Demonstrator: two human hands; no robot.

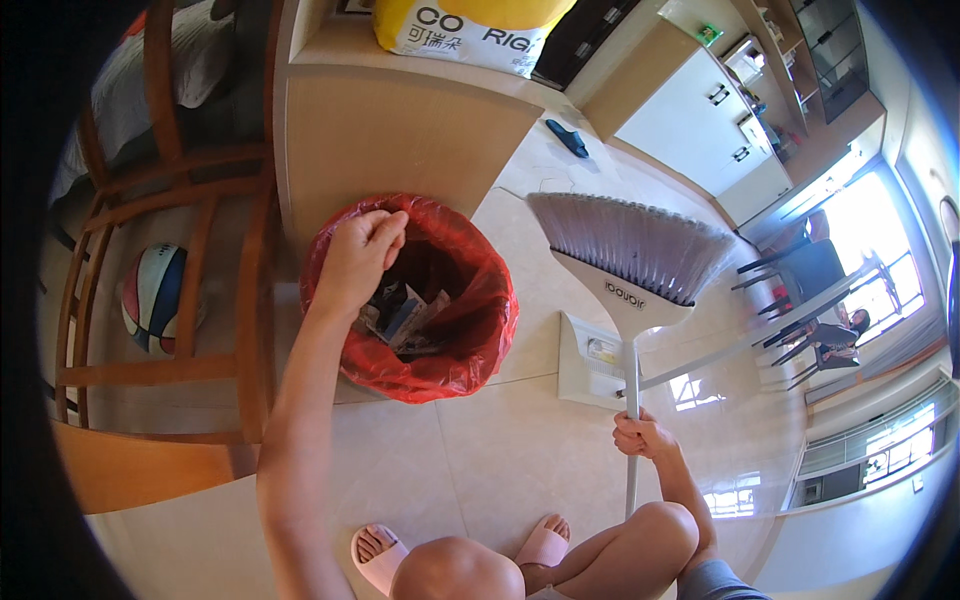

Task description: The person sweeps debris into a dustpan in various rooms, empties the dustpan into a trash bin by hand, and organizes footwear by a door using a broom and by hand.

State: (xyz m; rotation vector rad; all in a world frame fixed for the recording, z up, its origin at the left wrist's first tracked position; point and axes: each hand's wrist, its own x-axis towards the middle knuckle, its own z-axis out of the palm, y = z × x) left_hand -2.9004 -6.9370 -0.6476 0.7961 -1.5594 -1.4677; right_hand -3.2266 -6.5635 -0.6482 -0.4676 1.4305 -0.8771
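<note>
My left hand (366, 255) is over the near-left part of a trash bin's opening, its thumb and fingers pinched together; I see nothing between them. The bin is lined with a red plastic bag (480, 352) folded over the rim, and paper-like scraps (409, 319) lie inside. My right hand (643, 436) grips the pale handle of a broom (634, 296). Its grey bristles point up and away from me, and greyish fluff clings along their tips. Behind the broom handle, a white long-handled dustpan (589, 360) rests on the tiled floor.
A wooden chair (251, 337) stands left of the bin, with a basketball (155, 298) behind its slats. Beyond the bin are a wooden cabinet side (397, 135) and a yellow-white bag (465, 37). A blue slipper (567, 139) lies farther off. Someone (840, 337) sits near the window.
</note>
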